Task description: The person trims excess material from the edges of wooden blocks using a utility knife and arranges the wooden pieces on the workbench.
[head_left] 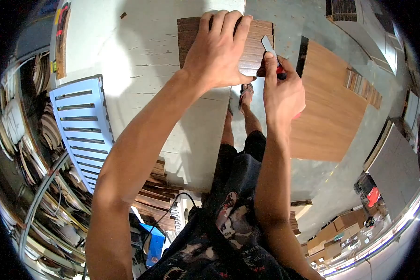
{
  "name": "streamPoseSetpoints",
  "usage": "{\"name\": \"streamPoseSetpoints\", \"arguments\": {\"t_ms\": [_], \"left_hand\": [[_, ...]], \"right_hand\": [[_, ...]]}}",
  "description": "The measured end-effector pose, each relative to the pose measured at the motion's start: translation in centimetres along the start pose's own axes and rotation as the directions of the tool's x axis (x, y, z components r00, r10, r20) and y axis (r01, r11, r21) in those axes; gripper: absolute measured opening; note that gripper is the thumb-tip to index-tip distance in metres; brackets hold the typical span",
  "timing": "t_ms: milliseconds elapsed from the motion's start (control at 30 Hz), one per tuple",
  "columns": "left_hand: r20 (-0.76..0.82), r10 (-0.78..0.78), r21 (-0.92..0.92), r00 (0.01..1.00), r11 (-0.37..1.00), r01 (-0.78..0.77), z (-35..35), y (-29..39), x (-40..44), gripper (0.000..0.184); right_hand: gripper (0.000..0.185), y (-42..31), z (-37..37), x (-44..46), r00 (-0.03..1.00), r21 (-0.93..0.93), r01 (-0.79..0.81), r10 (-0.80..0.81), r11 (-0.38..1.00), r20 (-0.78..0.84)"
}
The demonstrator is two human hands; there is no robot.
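A dark wood-grain board [188, 41] lies at the edge of a pale worktable [149, 51]. Across it stretches my left hand [217, 53], its fingers curled over the far edge and the thumb by the near edge, gripping it. My right hand [284, 95] is closed around a utility knife [268, 45] with some red on its handle. The blade is out and points up, close to the board's right end; whether it touches the board I cannot tell. My right thumb presses on the knife near the blade.
A light-blue slatted panel [81, 112] rests on the table's left side. Dark wood strips [156, 193] are stacked near me. On the right lies a large brown wood sheet [329, 107] with a striped sample piece [363, 88]. Rolls of edging [18, 121] fill the far left.
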State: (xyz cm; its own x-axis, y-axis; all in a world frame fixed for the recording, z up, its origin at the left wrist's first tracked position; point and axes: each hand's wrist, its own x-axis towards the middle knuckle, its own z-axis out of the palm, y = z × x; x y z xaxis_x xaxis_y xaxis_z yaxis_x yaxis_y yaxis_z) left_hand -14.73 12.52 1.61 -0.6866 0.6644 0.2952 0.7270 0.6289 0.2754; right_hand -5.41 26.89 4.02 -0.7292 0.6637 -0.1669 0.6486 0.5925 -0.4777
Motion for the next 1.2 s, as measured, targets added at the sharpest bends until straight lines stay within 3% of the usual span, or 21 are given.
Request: {"name": "streamPoseSetpoints", "arguments": {"t_ms": [467, 567, 667, 867, 967, 1033, 1100, 1133, 1200], "left_hand": [[0.038, -0.011, 0.027, 0.999, 1.000, 0.010, -0.3, 0.2, 0.0, 0.116], [0.053, -0.015, 0.027, 0.998, 1.000, 0.013, -0.4, 0.1, 0.1, 0.116], [0.068, -0.019, 0.012, 0.998, 1.000, 0.019, -0.4, 0.1, 0.1, 0.117], [0.081, -0.034, 0.016, 0.996, 0.999, 0.033, -0.5, 0.1, 0.3, 0.116], [0.091, -0.035, 0.012, 0.995, 0.999, 0.034, -0.5, 0.0, 0.3, 0.117], [0.086, -0.032, 0.000, 0.996, 0.999, 0.032, -0.6, 0.0, 0.2, 0.118], [0.071, -0.028, -0.016, 0.997, 0.999, 0.029, -0.7, 0.0, 0.2, 0.118], [0.066, -0.023, -0.024, 0.998, 0.999, 0.025, -0.7, 0.0, 0.2, 0.119], [0.061, -0.020, -0.053, 0.998, 0.998, 0.023, -0.7, 0.1, 0.1, 0.119]], "right_hand": [[0.045, -1.5, -0.1, 2.0, 0.997, -0.053, 0.071, -0.072, 0.996, -0.015], [0.055, -1.1, -0.6, 1.7, 0.994, -0.056, -0.045, 0.050, 0.997, 0.097], [0.056, -1.4, -0.9, 1.7, 0.996, -0.074, -0.043, 0.049, 0.996, 0.078], [0.050, -0.7, 1.2, 5.4, 0.987, -0.107, 0.119, -0.130, 0.987, -0.099], [0.058, -0.9, 0.6, 9.9, 0.996, -0.030, 0.051, -0.053, 0.998, -0.078], [0.061, 0.3, 0.1, 11.7, 0.994, 0.252, 0.046, -0.068, 0.967, 0.080], [0.062, 1.4, 0.6, 12.0, 0.951, 0.567, 0.008, -0.181, 0.824, 0.250], [0.057, 1.7, 1.1, 12.0, 0.918, 0.571, 0.114, -0.306, 0.813, 0.253], [0.054, 2.7, 0.5, 11.6, 0.889, 0.537, 0.077, -0.301, 0.840, 0.344]]}}
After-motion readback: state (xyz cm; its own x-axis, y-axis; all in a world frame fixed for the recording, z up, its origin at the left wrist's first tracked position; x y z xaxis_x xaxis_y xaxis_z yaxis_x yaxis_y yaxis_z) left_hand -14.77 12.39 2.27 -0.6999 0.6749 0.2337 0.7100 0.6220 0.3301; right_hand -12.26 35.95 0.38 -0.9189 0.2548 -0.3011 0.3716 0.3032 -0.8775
